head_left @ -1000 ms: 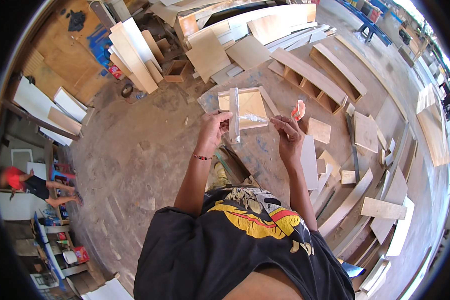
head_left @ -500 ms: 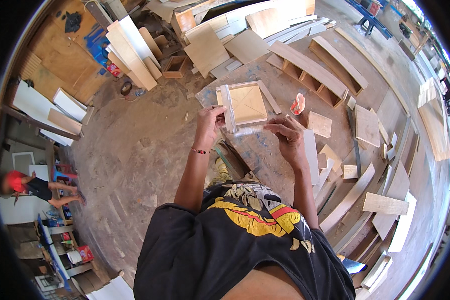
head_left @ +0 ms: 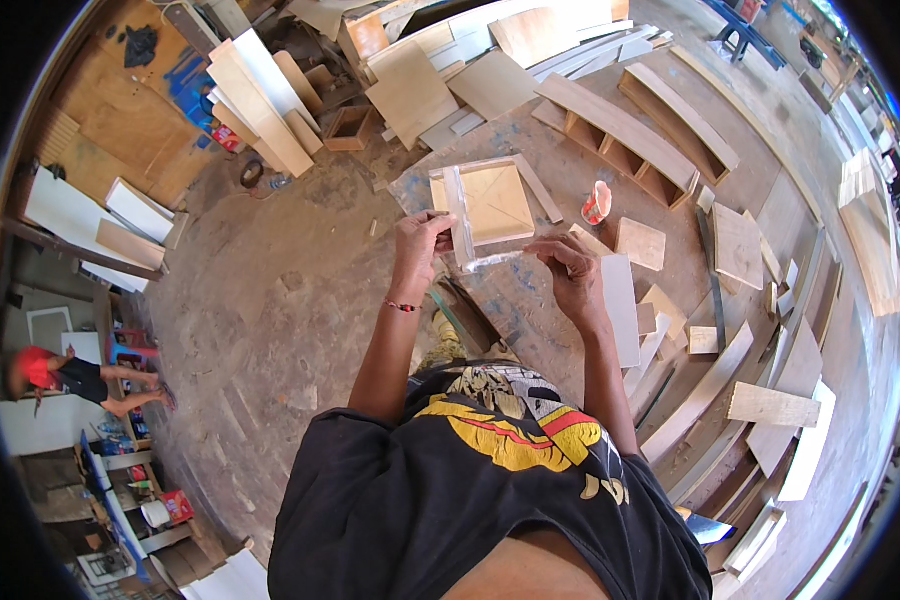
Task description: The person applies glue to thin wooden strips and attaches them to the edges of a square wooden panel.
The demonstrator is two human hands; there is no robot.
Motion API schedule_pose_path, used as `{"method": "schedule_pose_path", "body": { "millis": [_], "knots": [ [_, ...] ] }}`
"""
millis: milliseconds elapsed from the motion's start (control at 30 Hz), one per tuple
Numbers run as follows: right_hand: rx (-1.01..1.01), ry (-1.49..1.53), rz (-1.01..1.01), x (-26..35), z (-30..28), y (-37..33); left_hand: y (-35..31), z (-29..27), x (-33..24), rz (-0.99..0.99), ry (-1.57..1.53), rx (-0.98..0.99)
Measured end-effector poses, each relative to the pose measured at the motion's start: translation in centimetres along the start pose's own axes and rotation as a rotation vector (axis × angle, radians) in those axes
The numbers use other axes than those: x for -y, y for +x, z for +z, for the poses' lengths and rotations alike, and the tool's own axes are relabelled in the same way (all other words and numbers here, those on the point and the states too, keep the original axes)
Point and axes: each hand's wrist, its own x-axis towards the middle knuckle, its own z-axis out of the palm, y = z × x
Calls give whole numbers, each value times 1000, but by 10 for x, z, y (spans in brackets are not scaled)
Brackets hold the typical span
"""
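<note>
From where I stand, taking the gap between the two hands as the dial's centre and twelve as straight ahead, the left hand (head_left: pixel 425 242) is at nine, thumb and fingers closed on a slim pale strip (head_left: pixel 458 213) that points up toward twelve. The right hand (head_left: pixel 573 270), near three, has its fingertips drawn close together and seems to pinch the end of some shiny film (head_left: pixel 492 262), which runs across to the strip's lower end.

The strip looks light and stiff, best gripped by its long edges; the film looks thin, limp and slick, likely to crease or tear, so its very end is the place to hold.

Behind them, toward twelve, lies a shallow wooden tray (head_left: pixel 511 238); I can't tell whether the strip touches it. An orange-and-white cup (head_left: pixel 597 203) stands at two, a wooden block (head_left: pixel 640 244) at three. Farther off, an open wooden unit (head_left: pixel 610 125) lies between one and two, and flat panels (head_left: pixel 410 97) at eleven.
</note>
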Motion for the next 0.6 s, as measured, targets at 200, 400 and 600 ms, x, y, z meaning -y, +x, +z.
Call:
{"method": "schedule_pose_path", "body": {
  "millis": [200,400,600],
  "knots": [
    [-183,-86,158,-11,-19,1,-1,18,-1,10,76,37],
    [-611,-334,392,-34,-40,8,10,81,19,-27,199,161],
    [-709,-514,374,-67,-54,20,34,136,58,-84,251,270]
  ]
}}
